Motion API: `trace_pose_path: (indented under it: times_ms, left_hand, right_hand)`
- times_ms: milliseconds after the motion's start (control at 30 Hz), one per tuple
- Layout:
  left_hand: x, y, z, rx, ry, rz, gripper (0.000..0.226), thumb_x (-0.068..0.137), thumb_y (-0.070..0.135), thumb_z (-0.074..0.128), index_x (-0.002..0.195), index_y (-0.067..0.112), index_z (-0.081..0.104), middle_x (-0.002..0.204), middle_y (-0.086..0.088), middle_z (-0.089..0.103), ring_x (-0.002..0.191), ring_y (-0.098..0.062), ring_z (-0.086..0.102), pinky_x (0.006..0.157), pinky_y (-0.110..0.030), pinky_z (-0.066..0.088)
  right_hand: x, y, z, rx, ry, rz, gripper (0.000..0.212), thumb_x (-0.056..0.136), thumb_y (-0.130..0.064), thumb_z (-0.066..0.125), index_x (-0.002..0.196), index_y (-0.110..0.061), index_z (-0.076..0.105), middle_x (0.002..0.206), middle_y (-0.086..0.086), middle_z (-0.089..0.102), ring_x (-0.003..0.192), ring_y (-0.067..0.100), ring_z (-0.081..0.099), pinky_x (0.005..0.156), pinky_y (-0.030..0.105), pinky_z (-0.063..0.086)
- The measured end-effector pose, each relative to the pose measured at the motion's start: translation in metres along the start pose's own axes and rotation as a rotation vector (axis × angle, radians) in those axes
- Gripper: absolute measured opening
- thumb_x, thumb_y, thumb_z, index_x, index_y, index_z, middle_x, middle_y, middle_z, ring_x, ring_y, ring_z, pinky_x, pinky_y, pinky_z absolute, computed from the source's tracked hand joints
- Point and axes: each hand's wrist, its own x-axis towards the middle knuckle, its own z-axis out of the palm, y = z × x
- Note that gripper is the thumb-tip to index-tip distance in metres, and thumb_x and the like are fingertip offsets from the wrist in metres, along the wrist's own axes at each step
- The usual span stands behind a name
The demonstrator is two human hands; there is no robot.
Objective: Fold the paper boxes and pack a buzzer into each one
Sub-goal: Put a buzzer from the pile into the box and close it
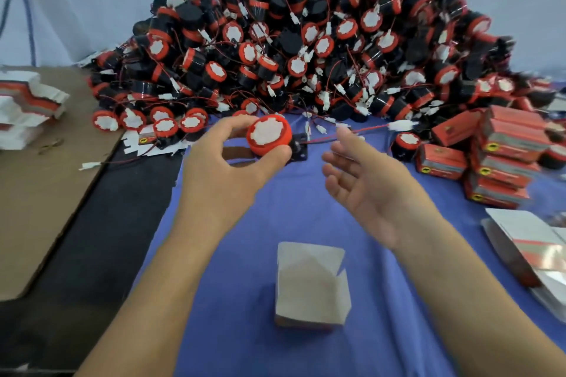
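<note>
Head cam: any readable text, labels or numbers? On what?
Nothing legible.
Stacked red boxes: yellow round emblem and printed lines, too blurred to read.
Flat box blank at the buzzer pile's edge: similar emblem, too small to read.
Buzzer in left hand: white face, no text visible.

buzzer pile (306, 49) behind | open box (311, 285) front centre | packed boxes (496, 156) right | flat blanks (27, 107) left

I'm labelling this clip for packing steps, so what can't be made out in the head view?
Head view:
Held buzzer: body hidden by the left hand and its own red face.
Print on packed boxes: blurred, too small.
Flat box blanks, right: cut off by the edge.
Right hand: fingertips blurred.
</note>
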Motion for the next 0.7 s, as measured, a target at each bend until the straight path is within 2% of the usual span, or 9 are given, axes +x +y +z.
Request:
trace_pose_path:
  times_ms: [67,100,167,267,333,467,533,633,700]
  left_hand:
    - [-0.025,0.013,-0.007,0.008,-0.105,0.003,0.044,0.073,0.040,0.088,0.113,0.037,0.070,0.109,0.022,0.071,0.097,-0.001,0.070,0.078,-0.016,0.056]
    - [-0.038,0.017,-0.011,0.033,-0.149,0.008,0.045,0.070,0.042,0.087,0.111,0.038,0.069,0.107,0.023,0.071,0.097,-0.001,0.069,0.078,-0.018,0.057]
    - [-0.063,0.022,-0.016,0.114,-0.203,0.058,0.045,0.068,0.043,0.088,0.109,0.039,0.068,0.107,0.025,0.068,0.100,0.000,0.066,0.079,-0.017,0.055]
    - [-0.094,0.021,-0.018,0.270,-0.279,0.184,0.044,0.070,0.045,0.087,0.108,0.037,0.065,0.106,0.024,0.064,0.101,0.002,0.061,0.082,-0.013,0.049]
    - [-0.109,0.018,-0.014,0.370,-0.353,0.230,0.044,0.071,0.049,0.078,0.111,0.033,0.066,0.104,0.020,0.065,0.099,-0.001,0.060,0.083,-0.018,0.047]
    - [-0.122,0.014,-0.006,0.620,-0.392,0.352,0.052,0.074,0.059,0.058,0.115,0.028,0.065,0.104,0.016,0.066,0.097,-0.013,0.054,0.085,-0.028,0.044]
    - [-0.124,0.008,-0.005,0.677,-0.396,0.348,0.051,0.075,0.054,0.063,0.120,0.031,0.060,0.102,0.016,0.064,0.095,-0.016,0.052,0.079,-0.028,0.042]
    - [-0.128,-0.005,-0.004,0.744,-0.432,0.368,0.044,0.078,0.046,0.076,0.117,0.031,0.061,0.094,0.013,0.059,0.093,-0.019,0.050,0.080,-0.032,0.044]
    - [-0.134,-0.015,-0.002,0.807,-0.433,0.423,0.038,0.080,0.042,0.080,0.110,0.025,0.066,0.092,0.008,0.059,0.091,-0.023,0.053,0.078,-0.039,0.049]
  right_hand:
    - [-0.020,-0.012,-0.012,0.079,-0.043,-0.053,0.018,0.094,-0.022,0.072,0.102,-0.007,0.068,0.080,0.002,0.068,0.064,0.009,0.066,0.060,0.017,0.054]
    - [-0.031,-0.017,-0.018,0.077,-0.038,-0.130,0.010,0.097,-0.018,0.068,0.099,-0.008,0.068,0.078,0.001,0.066,0.064,0.008,0.065,0.061,0.016,0.054]
    - [-0.054,-0.023,-0.032,-0.006,-0.010,-0.276,0.012,0.099,-0.015,0.064,0.089,-0.011,0.069,0.075,0.000,0.065,0.068,0.010,0.067,0.068,0.017,0.055]
    - [-0.085,-0.026,-0.050,-0.287,-0.008,-0.439,0.016,0.097,-0.014,0.065,0.085,-0.017,0.074,0.077,-0.002,0.070,0.070,0.010,0.070,0.071,0.019,0.058]
    - [-0.098,-0.020,-0.052,-0.524,-0.042,-0.517,0.015,0.099,-0.007,0.063,0.091,-0.015,0.072,0.080,-0.004,0.071,0.070,0.009,0.071,0.069,0.021,0.059]
    - [-0.108,-0.002,-0.044,-0.698,-0.116,-0.538,0.020,0.097,0.000,0.064,0.089,-0.018,0.061,0.082,0.000,0.067,0.069,0.020,0.072,0.065,0.031,0.060]
    - [-0.107,0.008,-0.043,-0.880,-0.147,-0.574,0.024,0.096,-0.003,0.064,0.086,-0.024,0.058,0.078,-0.004,0.067,0.072,0.018,0.072,0.068,0.035,0.059]
    - [-0.104,0.020,-0.043,-1.116,-0.195,-0.596,0.020,0.097,-0.012,0.063,0.088,-0.029,0.057,0.079,-0.011,0.068,0.071,0.010,0.068,0.060,0.017,0.050]
    - [-0.101,0.026,-0.044,-1.197,-0.221,-0.567,0.018,0.097,-0.015,0.061,0.089,-0.031,0.056,0.077,-0.011,0.068,0.070,0.008,0.067,0.058,0.016,0.049]
